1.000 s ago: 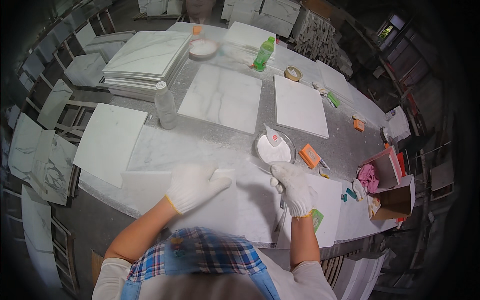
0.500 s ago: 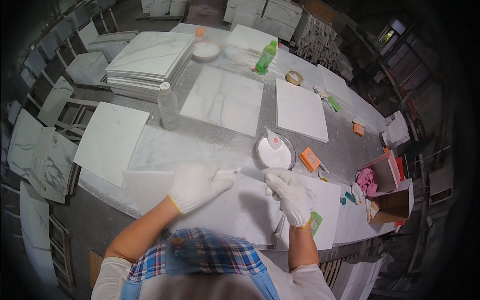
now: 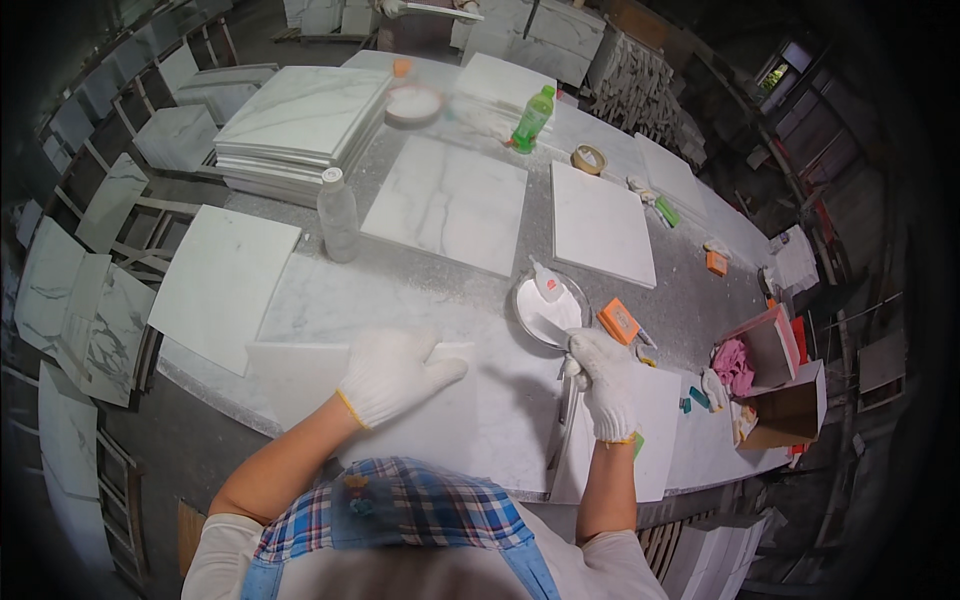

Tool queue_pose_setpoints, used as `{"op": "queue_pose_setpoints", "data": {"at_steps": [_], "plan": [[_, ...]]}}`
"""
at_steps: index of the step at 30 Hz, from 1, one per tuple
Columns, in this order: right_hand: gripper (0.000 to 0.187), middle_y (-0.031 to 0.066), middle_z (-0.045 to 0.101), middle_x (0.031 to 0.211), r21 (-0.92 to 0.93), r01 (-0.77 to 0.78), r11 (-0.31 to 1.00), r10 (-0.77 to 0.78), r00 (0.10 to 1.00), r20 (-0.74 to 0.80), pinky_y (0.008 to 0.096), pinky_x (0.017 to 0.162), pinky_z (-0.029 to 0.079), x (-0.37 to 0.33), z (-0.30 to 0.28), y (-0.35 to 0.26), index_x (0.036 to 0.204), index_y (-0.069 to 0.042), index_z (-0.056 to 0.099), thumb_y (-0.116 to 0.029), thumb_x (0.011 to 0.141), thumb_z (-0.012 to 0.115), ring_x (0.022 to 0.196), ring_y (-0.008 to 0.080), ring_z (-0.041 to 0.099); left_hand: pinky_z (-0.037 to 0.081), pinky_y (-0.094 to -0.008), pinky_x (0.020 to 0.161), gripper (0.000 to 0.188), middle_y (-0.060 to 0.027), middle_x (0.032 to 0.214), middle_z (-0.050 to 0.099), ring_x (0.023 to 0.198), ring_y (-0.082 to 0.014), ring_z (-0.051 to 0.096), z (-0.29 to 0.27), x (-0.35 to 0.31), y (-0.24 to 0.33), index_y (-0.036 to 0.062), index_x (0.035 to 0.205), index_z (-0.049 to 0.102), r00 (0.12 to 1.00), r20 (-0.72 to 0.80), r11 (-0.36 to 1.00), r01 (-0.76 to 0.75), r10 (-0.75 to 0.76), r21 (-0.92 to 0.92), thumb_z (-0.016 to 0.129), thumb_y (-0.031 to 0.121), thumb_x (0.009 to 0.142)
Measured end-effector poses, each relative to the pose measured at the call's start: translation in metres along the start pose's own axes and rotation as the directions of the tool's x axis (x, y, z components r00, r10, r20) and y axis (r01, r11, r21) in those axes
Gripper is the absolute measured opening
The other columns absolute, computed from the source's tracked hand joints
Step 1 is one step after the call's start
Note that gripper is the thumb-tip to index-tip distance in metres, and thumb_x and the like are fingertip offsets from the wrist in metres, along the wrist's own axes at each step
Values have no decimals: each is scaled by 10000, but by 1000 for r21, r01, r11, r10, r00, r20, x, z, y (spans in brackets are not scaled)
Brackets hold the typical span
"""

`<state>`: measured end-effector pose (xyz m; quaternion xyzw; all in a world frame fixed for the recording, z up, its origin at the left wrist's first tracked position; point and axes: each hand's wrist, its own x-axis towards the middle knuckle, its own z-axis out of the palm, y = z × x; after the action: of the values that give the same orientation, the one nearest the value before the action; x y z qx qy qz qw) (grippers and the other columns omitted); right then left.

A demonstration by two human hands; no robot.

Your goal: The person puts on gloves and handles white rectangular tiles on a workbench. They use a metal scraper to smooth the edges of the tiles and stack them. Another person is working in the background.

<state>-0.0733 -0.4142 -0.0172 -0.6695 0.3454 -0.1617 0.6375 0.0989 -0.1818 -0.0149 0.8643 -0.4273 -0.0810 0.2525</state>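
Observation:
My left hand (image 3: 392, 372), in a white knit glove, grips the far edge of a white marble tile (image 3: 300, 385) that stands tilted in front of me. My gloved right hand (image 3: 603, 378) is closed around a putty knife (image 3: 552, 331). The knife's blade reaches over the near rim of a round bowl (image 3: 587, 302) filled with white powder or paste; whether it touches the filling I cannot tell. Inside that bowl lies a small white squeeze bottle (image 3: 547, 282). Under and beside my right forearm is another white tile (image 3: 650, 430).
Marble tiles (image 3: 450, 200) lie across the dusty table, with a stack (image 3: 290, 120) at far left. A clear bottle (image 3: 339, 220), a green bottle (image 3: 532, 120), a tape roll (image 3: 589, 158) and an orange box (image 3: 618, 320) stand around. A co-worker's gloved hands (image 3: 394, 8) show at the far edge.
My right hand has carried the putty knife away from the tile's edge, rightward and forward to the bowl. My left hand stays put. A co-worker's hands with a pale strip have appeared at the back.

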Motion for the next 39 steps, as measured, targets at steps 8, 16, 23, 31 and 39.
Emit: {"op": "queue_pose_setpoints", "data": {"at_steps": [8, 16, 23, 31, 39], "plan": [[226, 103, 685, 804, -754, -69, 653, -235, 928, -288, 340, 698, 507, 25, -28, 35, 1007, -5, 714, -182, 942, 590, 740, 195, 641, 528, -435, 609, 475, -177, 672, 662, 634, -352, 672, -3, -1, 2, 65, 795, 714, 1000, 10, 1000, -3, 3, -17, 671, 538, 803], [207, 42, 661, 904, -167, 162, 972, -166, 986, -5, 259, 691, 483, 7, 2, 12, 1046, 32, 692, -130, 932, 633, 750, 95, 584, 528, -444, 616, 473, -182, 678, 662, 641, -361, 670, -1, -2, 2, 64, 811, 721, 1000, -18, 999, -12, 11, -30, 673, 535, 804], [167, 27, 676, 861, -253, 307, 918, -261, 945, 199, 240, 668, 468, -16, 31, -26, 1021, 28, 723, -87, 906, 687, 760, 77, 572, 523, -442, 610, 443, -171, 674, 651, 633, -359, 660, -5, -10, 3, 66, 785, 709, 999, -34, 999, -30, 29, -25, 687, 509, 799], [132, 110, 712, 863, -502, 682, 532, -605, 721, 339, 315, 659, 502, -19, 46, -44, 958, -49, 748, -69, 827, 738, 748, 232, 664, 523, -442, 624, 430, -181, 693, 654, 658, -368, 663, -8, -8, 2, 65, 809, 700, 999, -24, 995, -43, 41, -87, 698, 494, 796], [183, 53, 636, 723, -684, 709, 173, -601, 626, 497, 387, 563, 476, -36, 57, -61, 882, -134, 684, -50, 721, 703, 665, 275, 634, 534, -435, 706, 493, -197, 796, 677, 780, -363, 685, -20, -5, 6, 52, 970, 697, 989, 144, 989, 53, -33, -140, 723, 503, 773]]}}
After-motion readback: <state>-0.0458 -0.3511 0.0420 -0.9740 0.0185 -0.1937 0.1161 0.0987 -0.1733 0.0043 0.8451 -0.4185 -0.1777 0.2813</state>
